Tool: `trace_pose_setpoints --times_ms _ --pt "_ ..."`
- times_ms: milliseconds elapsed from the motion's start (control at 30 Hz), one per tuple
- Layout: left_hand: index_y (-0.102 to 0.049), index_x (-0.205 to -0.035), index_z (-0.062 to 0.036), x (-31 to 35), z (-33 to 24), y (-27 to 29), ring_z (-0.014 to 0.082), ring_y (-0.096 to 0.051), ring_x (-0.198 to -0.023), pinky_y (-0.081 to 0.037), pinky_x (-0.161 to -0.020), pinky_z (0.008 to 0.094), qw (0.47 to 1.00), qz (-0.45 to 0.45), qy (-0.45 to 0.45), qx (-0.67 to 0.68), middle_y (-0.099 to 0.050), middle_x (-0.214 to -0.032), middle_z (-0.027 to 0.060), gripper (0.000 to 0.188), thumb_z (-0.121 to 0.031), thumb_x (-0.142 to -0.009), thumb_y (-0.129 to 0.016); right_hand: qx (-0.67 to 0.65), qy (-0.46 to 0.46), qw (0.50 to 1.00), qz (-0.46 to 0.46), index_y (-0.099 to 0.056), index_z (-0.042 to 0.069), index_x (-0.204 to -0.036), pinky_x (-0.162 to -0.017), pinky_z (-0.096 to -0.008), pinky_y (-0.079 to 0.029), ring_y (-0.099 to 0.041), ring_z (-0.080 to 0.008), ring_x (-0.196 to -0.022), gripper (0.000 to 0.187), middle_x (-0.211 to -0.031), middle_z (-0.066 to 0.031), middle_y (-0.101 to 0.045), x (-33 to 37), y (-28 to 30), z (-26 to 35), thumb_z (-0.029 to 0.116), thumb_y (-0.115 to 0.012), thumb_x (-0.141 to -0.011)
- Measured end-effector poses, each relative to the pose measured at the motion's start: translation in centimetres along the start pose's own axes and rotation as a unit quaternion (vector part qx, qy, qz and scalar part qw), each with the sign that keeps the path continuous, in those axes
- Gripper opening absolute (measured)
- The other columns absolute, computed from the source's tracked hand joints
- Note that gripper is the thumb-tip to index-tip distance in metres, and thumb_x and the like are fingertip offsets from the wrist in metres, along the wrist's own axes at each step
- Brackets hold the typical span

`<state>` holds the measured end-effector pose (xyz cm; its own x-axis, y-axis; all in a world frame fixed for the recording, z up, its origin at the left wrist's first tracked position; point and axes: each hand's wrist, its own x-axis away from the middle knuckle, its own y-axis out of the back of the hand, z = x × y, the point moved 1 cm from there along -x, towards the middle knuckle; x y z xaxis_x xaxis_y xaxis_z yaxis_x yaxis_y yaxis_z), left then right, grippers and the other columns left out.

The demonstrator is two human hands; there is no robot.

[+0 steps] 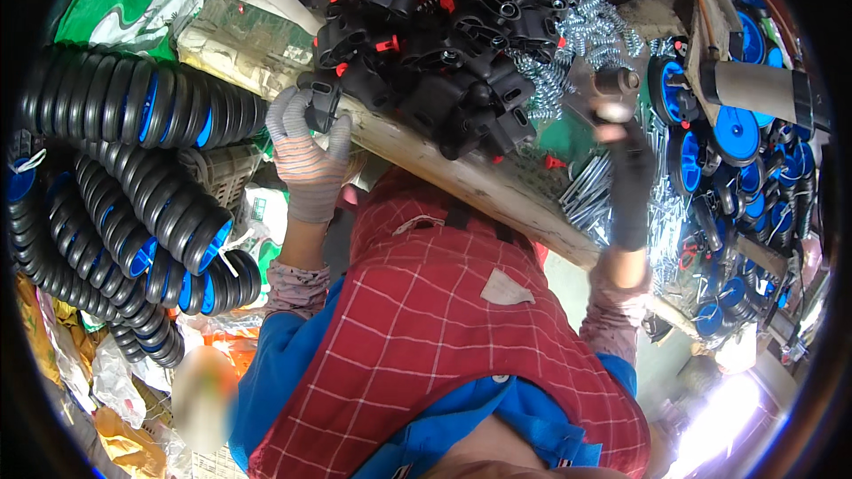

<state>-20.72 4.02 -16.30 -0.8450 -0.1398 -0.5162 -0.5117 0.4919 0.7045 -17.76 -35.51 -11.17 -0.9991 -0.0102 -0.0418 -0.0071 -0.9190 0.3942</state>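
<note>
My left hand (306,155), in a grey and orange striped glove, is closed on a black plastic housing (323,99) at the bench's near edge. Beside it lies a heap of similar black housings (461,62), some with small red tabs. On the right, my right hand (627,173), in a dark glove with bare fingertips, is smeared by motion. Its fingertips are by a metal cylinder (619,82), between the coil springs (568,58) and the long metal pins (593,184). Whether those fingers hold anything is too blurred to make out.
Stacked rows of black-tyred wheels (133,93) with blue hubs fill the left side. More blue wheels (737,133) crowd the right, near a grey metal arm (754,90). A wooden edge (479,176) runs along the bench front. Plastic bags (120,390) lie lower left.
</note>
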Motion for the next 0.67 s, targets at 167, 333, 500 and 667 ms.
trace_pose_setpoints --times_ms 167,333,500,667 --pt "-0.056 -0.122 -0.0012 -0.2 0.6 -0.2 0.0386 -0.06 -0.103 -0.052 -0.088 0.0432 1.0 -0.024 -0.013 0.008 -0.054 -0.122 0.0224 0.048 -0.013 -0.08 -0.075 0.271 0.431 0.858 0.068 -0.067 0.003 -0.102 -0.1 -0.052 -0.041 -0.052 -0.0345 -0.121 0.044 -0.123 -0.0149 -0.06 -3.8 -15.0 9.3 0.027 -0.079 -0.067" --pt "-0.057 -0.123 -0.0034 -0.2 1.6 -0.5 0.0398 -0.059 -0.106 -0.051 -0.09 0.0457 0.999 -0.042 -0.004 0.03 -0.056 -0.12 0.022 0.043 -0.012 -0.084 -0.071 0.404 0.451 0.796 0.015 -0.069 0.001 -0.1 -0.105 -0.0677 -0.03 -0.051 -0.0404 -0.116 0.033 -0.113 -0.0187 -0.059 -5.3 -21.9 10.6 0.025 -0.062 -0.079" --pt "-0.054 -0.124 -0.0003 0.3 2.5 -1.6 0.0322 -0.057 -0.105 -0.046 -0.095 0.0408 0.979 -0.087 0.009 0.182 -0.058 -0.117 0.0191 0.034 -0.004 -0.092 -0.062 0.438 0.429 0.788 -0.059 -0.065 -0.001 -0.093 -0.105 -0.0683 -0.033 -0.055 -0.0353 -0.096 0.025 -0.094 -0.0181 -0.057 -4.5 -23.1 8.7 0.018 -0.058 -0.079" --pt "-0.045 -0.134 -0.0022 1.3 4.7 -1.9 0.0249 -0.056 -0.113 -0.043 -0.106 0.0378 0.88 -0.12 0.179 0.423 -0.051 -0.131 0.0182 0.036 -0.007 -0.1 -0.053 0.291 0.485 0.824 -0.039 -0.064 0.008 -0.104 -0.109 -0.0671 -0.03 -0.058 -0.027 -0.093 0.031 -0.088 -0.014 -0.057 -2.9 -25.2 7.2 0.018 -0.066 -0.074"
